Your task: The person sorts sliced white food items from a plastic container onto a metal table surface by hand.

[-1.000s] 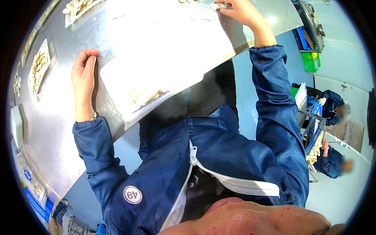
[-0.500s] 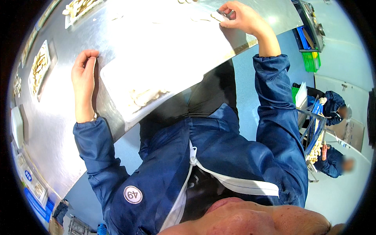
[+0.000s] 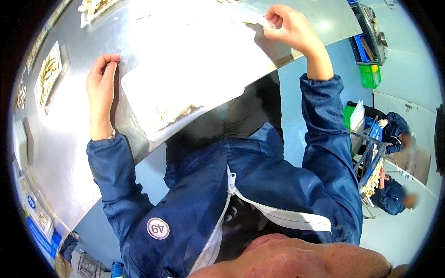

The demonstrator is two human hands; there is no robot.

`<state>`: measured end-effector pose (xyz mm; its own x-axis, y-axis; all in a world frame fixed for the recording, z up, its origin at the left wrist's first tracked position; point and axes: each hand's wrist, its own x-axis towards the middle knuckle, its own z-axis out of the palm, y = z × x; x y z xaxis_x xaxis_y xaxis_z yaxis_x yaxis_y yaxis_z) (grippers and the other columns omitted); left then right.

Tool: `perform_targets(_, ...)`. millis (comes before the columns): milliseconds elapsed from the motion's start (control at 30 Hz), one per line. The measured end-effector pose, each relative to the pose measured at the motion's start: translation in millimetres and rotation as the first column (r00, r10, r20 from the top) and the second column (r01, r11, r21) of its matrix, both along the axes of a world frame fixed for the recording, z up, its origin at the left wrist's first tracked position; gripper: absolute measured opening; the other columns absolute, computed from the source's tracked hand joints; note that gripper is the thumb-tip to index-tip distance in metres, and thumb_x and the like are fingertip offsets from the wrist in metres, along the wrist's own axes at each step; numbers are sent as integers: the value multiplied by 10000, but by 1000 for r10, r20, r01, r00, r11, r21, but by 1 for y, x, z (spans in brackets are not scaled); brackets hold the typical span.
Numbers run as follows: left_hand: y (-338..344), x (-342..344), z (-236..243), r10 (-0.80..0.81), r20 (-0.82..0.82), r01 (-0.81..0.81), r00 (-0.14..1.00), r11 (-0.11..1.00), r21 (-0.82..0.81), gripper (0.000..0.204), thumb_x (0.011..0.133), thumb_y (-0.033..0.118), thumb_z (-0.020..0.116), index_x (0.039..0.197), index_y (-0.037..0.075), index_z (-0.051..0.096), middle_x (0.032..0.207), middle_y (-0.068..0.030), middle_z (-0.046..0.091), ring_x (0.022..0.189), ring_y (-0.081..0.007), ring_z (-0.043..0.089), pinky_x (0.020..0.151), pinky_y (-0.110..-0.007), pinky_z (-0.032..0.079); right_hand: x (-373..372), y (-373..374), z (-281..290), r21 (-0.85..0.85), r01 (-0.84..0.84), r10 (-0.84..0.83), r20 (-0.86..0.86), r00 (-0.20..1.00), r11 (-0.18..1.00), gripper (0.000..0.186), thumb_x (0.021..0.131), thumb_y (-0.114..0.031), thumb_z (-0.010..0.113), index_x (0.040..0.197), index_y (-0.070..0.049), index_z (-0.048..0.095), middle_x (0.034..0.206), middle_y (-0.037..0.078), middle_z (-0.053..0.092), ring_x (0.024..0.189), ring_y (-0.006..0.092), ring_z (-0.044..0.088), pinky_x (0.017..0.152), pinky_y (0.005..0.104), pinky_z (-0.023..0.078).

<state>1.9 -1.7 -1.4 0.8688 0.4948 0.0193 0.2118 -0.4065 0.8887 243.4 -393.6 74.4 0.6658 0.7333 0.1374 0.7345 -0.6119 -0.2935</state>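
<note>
My right hand is over the far right of the metal table, thumb and fingers pinched on a pale mushroom piece. Beside it, another pale slice lies on the tabletop, partly lost in glare. My left hand rests on the table with fingers loosely bent and thumb a little apart; I see nothing in it. Just right of it is a white tray, mostly washed out by bright light. Mushroom pieces lie at its near end, by the table edge.
Filled trays stand at the left and far left. A scale sits at the near left rim. On the right are a green crate, a metal rack and two co-workers, one a person in blue.
My right hand has drawn slightly nearer and to the right, still pinching the mushroom piece. The left hand has barely moved. The whole view has shifted a little.
</note>
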Motion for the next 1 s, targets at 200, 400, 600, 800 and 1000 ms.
perform_targets(200,3,0,1,6,1,-6,1000,1000,9,161,972,93,585,1047,26,711,915,18,656,804,-67,534,741,-208,419,-78,48,23,67,-397,393,64,917,916,256,757,-149,765,976,-81,651,890,50,633,865,224,634,823,367,391)
perform_targets(400,0,1,1,11,37,-11,999,1000,-9,161,967,89,596,1054,20,712,943,2,678,890,-89,587,823,-224,455,-119,68,10,151,-477,479,27,877,866,212,750,-193,746,894,-121,608,884,39,592,905,244,603,820,405,380)
perform_targets(600,0,1,1,17,39,-17,999,1000,2,160,966,93,604,1056,22,715,957,-7,690,911,-96,600,844,-231,463,-130,78,11,108,-503,507,-12,862,858,264,767,-162,780,984,-103,642,929,52,609,902,251,595,878,389,372)
perform_targets(800,3,1,-2,9,46,-9,999,1000,-8,156,967,90,601,1052,24,714,950,-2,685,903,-94,597,839,-228,463,-129,79,9,120,-510,514,-6,858,852,243,785,-156,769,990,-103,648,933,51,615,897,247,597,873,386,371)
perform_targets(1000,2,1,-1,12,43,-12,999,1000,-11,155,967,87,597,1046,22,713,946,0,682,893,-93,595,833,-227,463,-124,81,22,115,-527,533,-27,846,842,269,776,-167,772,1012,-101,663,909,52,624,881,256,619,851,389,394)
